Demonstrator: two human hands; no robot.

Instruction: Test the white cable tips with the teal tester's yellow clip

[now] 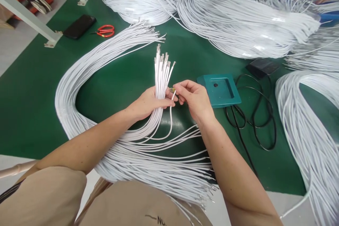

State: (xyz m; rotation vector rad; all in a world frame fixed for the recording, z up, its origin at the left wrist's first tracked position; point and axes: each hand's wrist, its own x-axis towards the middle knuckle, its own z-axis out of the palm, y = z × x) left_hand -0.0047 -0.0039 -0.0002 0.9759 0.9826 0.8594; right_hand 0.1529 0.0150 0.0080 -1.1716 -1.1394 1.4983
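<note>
Over the green table (29, 116) stands an upright bunch of white cables (160, 84); the left hand (148, 104) wraps it, presumably to hold it gathered. The right hand (195, 99) pinches one cable (171, 120) just beside it; probably for finer control.

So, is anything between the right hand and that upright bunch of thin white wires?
Yes: the fingertips of the left hand, a tiny yellow piece and the single white wire the right hand pinches, all beside the bunch.
</note>
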